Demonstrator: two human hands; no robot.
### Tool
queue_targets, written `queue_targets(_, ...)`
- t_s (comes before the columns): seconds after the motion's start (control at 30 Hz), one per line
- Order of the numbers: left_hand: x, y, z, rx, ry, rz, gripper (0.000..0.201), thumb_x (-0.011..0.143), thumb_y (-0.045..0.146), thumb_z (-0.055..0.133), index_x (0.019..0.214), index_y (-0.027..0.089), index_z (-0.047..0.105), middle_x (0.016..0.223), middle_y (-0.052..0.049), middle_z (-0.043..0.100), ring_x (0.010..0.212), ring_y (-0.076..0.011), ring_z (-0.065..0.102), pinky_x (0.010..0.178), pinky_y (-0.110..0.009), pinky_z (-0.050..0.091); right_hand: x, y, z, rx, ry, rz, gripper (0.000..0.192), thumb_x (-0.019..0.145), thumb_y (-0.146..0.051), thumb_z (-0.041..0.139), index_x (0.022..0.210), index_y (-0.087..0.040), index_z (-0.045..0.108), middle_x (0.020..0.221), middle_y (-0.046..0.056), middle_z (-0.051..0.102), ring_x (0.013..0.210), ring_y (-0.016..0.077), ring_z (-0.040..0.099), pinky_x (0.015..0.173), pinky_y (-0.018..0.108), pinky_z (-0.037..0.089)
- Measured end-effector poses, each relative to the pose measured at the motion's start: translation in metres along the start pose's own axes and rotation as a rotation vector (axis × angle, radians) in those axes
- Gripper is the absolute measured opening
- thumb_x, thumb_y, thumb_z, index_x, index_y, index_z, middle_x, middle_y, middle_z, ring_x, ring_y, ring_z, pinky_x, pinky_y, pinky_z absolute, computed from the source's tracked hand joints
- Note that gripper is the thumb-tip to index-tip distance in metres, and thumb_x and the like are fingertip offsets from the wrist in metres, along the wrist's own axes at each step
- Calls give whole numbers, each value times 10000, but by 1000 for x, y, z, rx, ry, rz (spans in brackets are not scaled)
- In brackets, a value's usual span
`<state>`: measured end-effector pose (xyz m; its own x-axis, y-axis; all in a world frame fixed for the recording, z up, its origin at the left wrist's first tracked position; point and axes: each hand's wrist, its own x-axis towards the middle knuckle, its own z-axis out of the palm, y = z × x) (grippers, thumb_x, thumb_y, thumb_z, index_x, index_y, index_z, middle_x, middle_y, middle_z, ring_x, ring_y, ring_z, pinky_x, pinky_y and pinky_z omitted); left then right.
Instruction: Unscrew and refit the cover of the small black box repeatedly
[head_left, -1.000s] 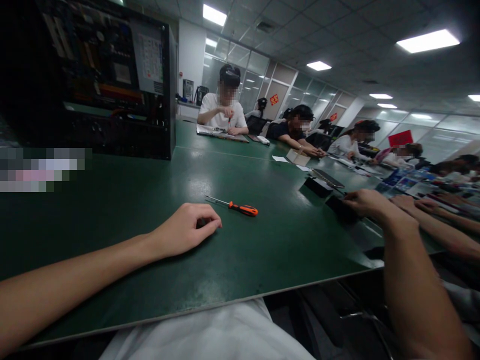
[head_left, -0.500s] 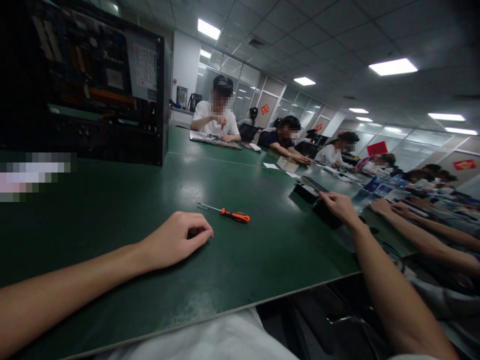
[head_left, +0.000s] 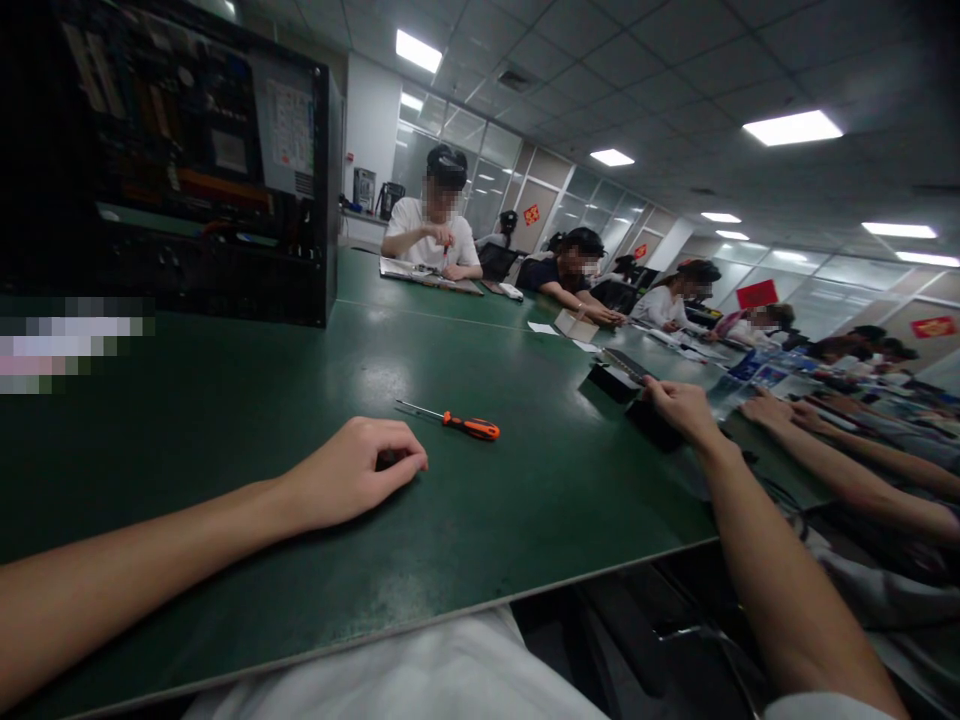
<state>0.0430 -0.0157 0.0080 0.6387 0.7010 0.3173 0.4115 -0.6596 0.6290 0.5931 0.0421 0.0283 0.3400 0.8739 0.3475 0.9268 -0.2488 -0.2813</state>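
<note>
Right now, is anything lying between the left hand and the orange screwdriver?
Nothing visible does. The left hand rests curled on the green table, and the orange screwdriver lies just beyond its fingertips with only bare tabletop between them. The right hand is off to the side on a black object.

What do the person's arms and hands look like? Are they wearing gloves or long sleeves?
No gloves and no long sleeves. The left hand and the right hand are bare, and so are both forearms. No watch, ring or bracelet shows. A bit of white clothing shows below.
</note>
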Motion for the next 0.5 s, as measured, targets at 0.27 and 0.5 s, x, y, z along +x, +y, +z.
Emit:
queue_targets(0.27,-1,-2,0,2,-14,0,251,957,311,566,878,174,762,869,-36,743,769,-169,657,713,-269,462,1,3,3,169,61,74,515,981,-443,364,706,-163,697,807,134,719,826,218,627,777,290,442)
queue_targets(0.5,0,1,-1,-10,-20,-13,253,958,307,562,869,176,759,855,-25,737,760,-164,654,703,-269,457,4,11,-18,173,506,143,470,955,-357,204,720,-186,573,780,130,615,799,238,563,735,354,408)
